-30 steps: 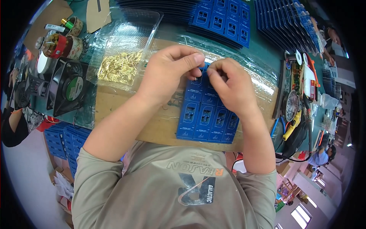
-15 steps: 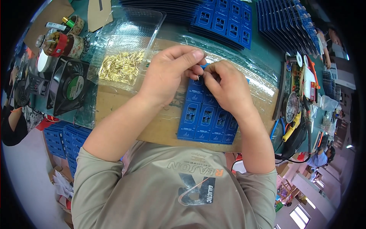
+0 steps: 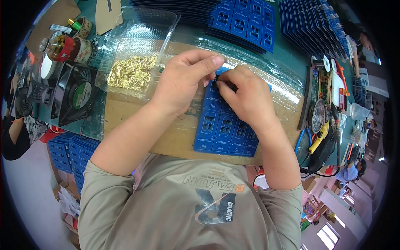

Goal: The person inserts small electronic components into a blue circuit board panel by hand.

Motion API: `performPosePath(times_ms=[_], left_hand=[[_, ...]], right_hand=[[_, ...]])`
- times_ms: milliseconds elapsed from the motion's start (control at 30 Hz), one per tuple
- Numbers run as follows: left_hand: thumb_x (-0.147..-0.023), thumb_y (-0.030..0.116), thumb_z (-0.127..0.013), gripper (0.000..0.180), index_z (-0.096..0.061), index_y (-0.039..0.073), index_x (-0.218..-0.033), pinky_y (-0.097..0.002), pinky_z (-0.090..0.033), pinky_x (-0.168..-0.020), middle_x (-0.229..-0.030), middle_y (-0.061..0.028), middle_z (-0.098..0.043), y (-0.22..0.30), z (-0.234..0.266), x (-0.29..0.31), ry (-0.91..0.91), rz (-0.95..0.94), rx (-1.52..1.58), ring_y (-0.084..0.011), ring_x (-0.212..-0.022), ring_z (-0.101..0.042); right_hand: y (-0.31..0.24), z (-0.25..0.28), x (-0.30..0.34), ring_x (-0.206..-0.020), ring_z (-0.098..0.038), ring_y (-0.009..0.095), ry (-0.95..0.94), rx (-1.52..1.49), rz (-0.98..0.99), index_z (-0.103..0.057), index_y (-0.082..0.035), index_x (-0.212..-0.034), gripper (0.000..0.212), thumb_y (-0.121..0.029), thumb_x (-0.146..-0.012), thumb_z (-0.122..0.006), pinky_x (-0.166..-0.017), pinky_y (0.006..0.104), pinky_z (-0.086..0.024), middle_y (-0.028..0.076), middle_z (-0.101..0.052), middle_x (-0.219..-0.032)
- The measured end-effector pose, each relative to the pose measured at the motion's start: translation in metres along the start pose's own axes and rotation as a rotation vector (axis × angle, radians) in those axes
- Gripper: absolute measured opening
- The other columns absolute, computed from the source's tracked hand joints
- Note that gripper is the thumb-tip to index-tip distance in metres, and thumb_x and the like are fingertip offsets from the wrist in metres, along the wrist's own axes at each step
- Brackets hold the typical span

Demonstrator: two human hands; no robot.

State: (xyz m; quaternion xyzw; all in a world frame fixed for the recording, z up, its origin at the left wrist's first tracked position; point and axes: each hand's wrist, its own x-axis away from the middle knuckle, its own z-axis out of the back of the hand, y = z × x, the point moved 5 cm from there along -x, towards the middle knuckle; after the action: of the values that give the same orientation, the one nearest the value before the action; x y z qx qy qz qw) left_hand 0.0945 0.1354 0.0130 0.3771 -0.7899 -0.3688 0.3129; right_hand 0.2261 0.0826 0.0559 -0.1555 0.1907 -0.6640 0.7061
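Note:
A blue circuit board panel (image 3: 227, 129) with rows of dark cut-outs lies on the brown work board in front of me. Over its upper left corner my right hand (image 3: 248, 93) is closed, thumb and forefinger pinched right at the panel's surface. Whatever sits in that pinch is too small to make out. Just left of it, my left hand (image 3: 185, 79) hovers with thumb pressed to curled fingers; its contents are hidden. Beyond my left wrist, a clear plastic tray (image 3: 143, 31) holds a heap of gold-coloured metal pins (image 3: 132, 73).
Stacks of blue panels (image 3: 246, 23) stand at the back, with more racked panels (image 3: 314, 29) at far right. A black fan (image 3: 79, 93) and a jar (image 3: 62, 48) occupy the left side. Tools, including a yellow-handled one (image 3: 318, 139), lie along the right edge.
My right hand has shifted slightly left, its fingertips now down at the panel's upper left corner. The left fingertips have drawn back slightly from the right ones.

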Motion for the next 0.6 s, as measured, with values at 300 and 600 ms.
performPosePath(times_ms=[300,600], left_hand=[[-0.089,0.018,-0.07,0.019,-0.069,0.002,-0.098,-0.0235,-0.041,-0.065,-0.084,-0.0008,-0.065,0.002,-0.004,0.001,-0.015,-0.007,-0.019,-0.0084,-0.074,-0.055],[-0.088,0.017,-0.071,0.016,-0.071,0.003,-0.096,-0.0238,-0.042,-0.066,-0.082,-0.0003,-0.064,0.005,-0.01,0.004,-0.023,-0.033,-0.064,-0.0082,-0.073,-0.053]], right_hand=[[0.011,-0.003,0.0,-0.067,-0.058,0.015,0.058,-0.76,-0.279,-0.069,-0.003,-0.093,0.022,-0.024,-0.089,-0.066,-0.061,0.0298,-0.046,0.003,-0.061,-0.076],[0.017,-0.019,0.004,-0.058,-0.04,0.004,-0.202,-1.491,-0.601,-0.06,-0.003,-0.089,0.021,-0.024,-0.091,-0.066,-0.048,0.0189,-0.028,-0.003,-0.051,-0.073]])
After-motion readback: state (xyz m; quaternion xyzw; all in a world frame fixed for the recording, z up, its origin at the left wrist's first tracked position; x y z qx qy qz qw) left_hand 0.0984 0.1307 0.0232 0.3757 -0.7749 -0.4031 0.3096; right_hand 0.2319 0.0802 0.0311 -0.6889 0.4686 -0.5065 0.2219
